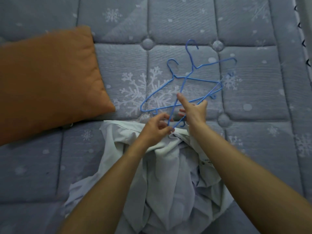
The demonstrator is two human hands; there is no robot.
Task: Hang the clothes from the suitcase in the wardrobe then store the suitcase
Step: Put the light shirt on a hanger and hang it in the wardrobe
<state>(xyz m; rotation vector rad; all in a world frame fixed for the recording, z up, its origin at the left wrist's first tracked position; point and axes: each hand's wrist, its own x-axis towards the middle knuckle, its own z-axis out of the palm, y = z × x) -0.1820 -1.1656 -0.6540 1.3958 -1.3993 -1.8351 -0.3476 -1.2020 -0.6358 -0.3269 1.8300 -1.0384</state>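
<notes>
- Two blue wire hangers were in view, crossed over each other on the mattress (253, 107).
- The held hanger (189, 56) pointed its hook away from the person. Its near corner reached back to the top edge of the white clothes (168, 174).
- The second hanger (158, 91) lay flat on a large snowflake print, just beyond the hands, and neither hand gripped it.
- The left hand (155, 127) pinched the near corner of the held hanger. Its fingers (164, 116) were narrow around the wire, right over the edge of the clothes.
- The right hand (194, 112) gripped the same hanger's long lower wire with thumb and curled fingers. Its index finger (179, 98) was stretched out straight towards the crossing wires.
- The white clothes formed one crumpled heap on the near part of the mattress, between and under the two bare forearms. How many garments it held could not be told.
- One orange pillow (50, 78) lay on the mattress to the left, close to the heap's far left corner and well apart from the hangers.
- The mattress was grey-blue and quilted, with round tufts and pale snowflakes.
</notes>
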